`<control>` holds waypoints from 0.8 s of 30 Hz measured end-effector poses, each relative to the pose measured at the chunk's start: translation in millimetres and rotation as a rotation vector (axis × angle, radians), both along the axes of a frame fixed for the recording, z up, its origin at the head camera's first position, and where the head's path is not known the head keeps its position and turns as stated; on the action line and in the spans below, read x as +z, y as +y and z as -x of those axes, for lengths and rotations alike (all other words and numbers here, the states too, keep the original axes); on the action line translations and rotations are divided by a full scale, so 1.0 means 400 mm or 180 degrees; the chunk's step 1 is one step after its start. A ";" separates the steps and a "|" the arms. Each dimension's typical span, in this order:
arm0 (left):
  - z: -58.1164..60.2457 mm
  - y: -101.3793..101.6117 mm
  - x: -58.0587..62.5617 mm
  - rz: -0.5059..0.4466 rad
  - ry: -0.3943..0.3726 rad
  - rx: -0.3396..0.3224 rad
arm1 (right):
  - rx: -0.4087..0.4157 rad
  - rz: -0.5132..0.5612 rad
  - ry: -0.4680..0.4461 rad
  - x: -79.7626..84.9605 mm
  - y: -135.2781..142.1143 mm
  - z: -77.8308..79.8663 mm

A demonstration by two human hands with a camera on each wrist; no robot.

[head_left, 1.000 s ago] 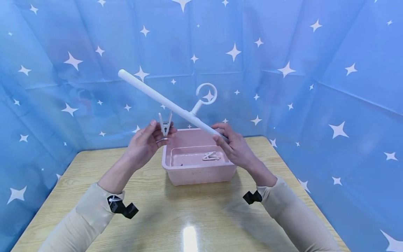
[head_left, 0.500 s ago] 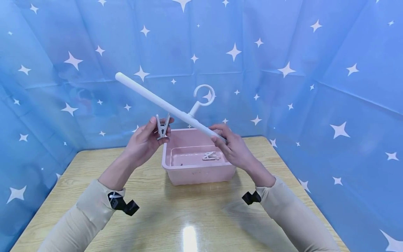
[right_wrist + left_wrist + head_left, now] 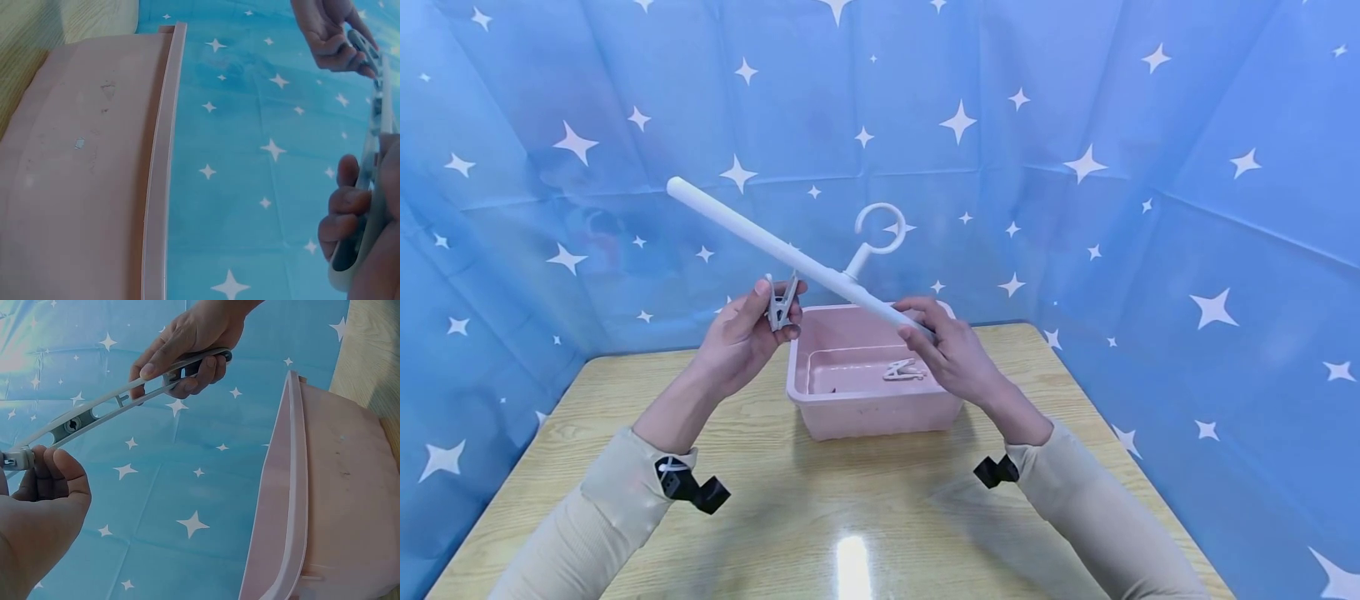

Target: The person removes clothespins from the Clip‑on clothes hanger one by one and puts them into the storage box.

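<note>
My right hand (image 3: 958, 354) grips the lower right end of a white clip hanger (image 3: 737, 222), its bar slanting up to the left and its round hook upright. In the left wrist view the underside of the hanger bar (image 3: 72, 425) looks hollow. My left hand (image 3: 737, 346) pinches a pale plastic clip (image 3: 781, 310) between thumb and fingers, below the bar's left half. One tip of this clip overlaps the bar in the head view; whether they touch, I cannot tell. Another white clip (image 3: 902, 372) lies inside the pink basin (image 3: 876, 417).
The basin stands on a wooden table (image 3: 760, 500), behind and below both hands. A tiny dark speck lies on the basin's floor. Blue cloth (image 3: 625, 75) with white stars hangs behind the table and at its sides.
The hanger has shifted slightly left and down in my right hand. My left hand has moved a little left with its clip, which is now turned more. The basin has stayed put.
</note>
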State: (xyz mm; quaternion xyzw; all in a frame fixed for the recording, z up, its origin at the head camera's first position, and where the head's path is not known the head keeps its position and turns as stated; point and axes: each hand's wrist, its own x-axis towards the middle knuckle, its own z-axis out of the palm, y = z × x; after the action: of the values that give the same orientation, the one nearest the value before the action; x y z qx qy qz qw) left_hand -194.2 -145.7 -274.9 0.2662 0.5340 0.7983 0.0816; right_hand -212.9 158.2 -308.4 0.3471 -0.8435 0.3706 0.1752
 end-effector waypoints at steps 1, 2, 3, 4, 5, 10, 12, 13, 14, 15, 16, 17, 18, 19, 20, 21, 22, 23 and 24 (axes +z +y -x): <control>0.001 -0.001 -0.002 0.0004 0.0006 0.0014 | 0.0000 0.0002 -0.0004 -0.001 0.000 0.000; 0.002 -0.001 -0.004 0.0009 0.0005 0.0028 | -0.0001 0.0002 -0.0013 -0.002 -0.001 -0.001; 0.003 -0.002 -0.006 0.0006 -0.0004 0.0035 | -0.0002 0.0002 -0.0025 -0.003 -0.001 -0.001; 0.004 -0.002 -0.008 0.0000 -0.0020 0.0050 | -0.0006 0.0001 -0.0043 -0.004 -0.001 -0.001; 0.004 -0.002 -0.010 -0.0008 -0.0039 0.0065 | -0.0009 -0.0001 -0.0059 -0.005 -0.001 -0.001; 0.005 -0.001 -0.013 -0.0051 -0.0099 0.0141 | -0.0010 -0.0013 -0.0130 -0.004 -0.002 -0.003; 0.005 -0.001 -0.013 -0.0053 -0.0099 0.0176 | -0.0019 -0.0020 -0.0150 -0.003 -0.003 -0.003; 0.004 0.000 -0.013 -0.0051 -0.0099 0.0196 | -0.0025 -0.0024 -0.0151 -0.003 -0.003 -0.004; 0.004 0.000 -0.013 -0.0050 -0.0101 0.0218 | -0.0029 -0.0024 -0.0153 -0.002 -0.004 -0.004; 0.004 0.000 -0.014 -0.0050 -0.0105 0.0240 | -0.0032 -0.0025 -0.0153 -0.001 -0.005 -0.005; 0.004 0.000 -0.014 -0.0049 -0.0108 0.0266 | -0.0041 -0.0030 -0.0146 -0.002 -0.005 -0.004; 0.003 0.000 -0.014 -0.0053 -0.0116 0.0294 | -0.0040 -0.0030 -0.0139 -0.002 -0.006 -0.004; 0.003 0.000 -0.015 -0.0061 -0.0123 0.0318 | -0.0039 -0.0027 -0.0133 -0.002 -0.007 -0.003; 0.003 0.000 -0.016 -0.0073 -0.0131 0.0347 | -0.0040 -0.0026 -0.0133 -0.001 -0.008 -0.004; 0.003 0.001 -0.016 -0.0077 -0.0136 0.0383 | -0.0039 -0.0022 -0.0136 -0.001 -0.009 -0.004; 0.003 0.001 -0.017 -0.0082 -0.0139 0.0420 | -0.0041 -0.0021 -0.0137 -0.001 -0.010 -0.004; 0.003 0.001 -0.017 -0.0078 -0.0134 0.0462 | -0.0045 -0.0021 -0.0140 0.000 -0.011 -0.004; 0.003 0.002 -0.017 -0.0087 -0.0128 0.0495 | -0.0048 -0.0020 -0.0142 0.000 -0.012 -0.004; 0.004 0.002 -0.017 -0.0089 -0.0115 0.0527 | -0.0053 -0.0021 -0.0142 0.001 -0.013 -0.005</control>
State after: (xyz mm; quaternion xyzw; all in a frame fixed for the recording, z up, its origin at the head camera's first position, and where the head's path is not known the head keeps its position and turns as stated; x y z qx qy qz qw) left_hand -195.7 -144.8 -281.5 0.2079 0.5414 0.8144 0.0212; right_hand -211.0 152.9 -308.0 0.3322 -0.8513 0.3740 0.1583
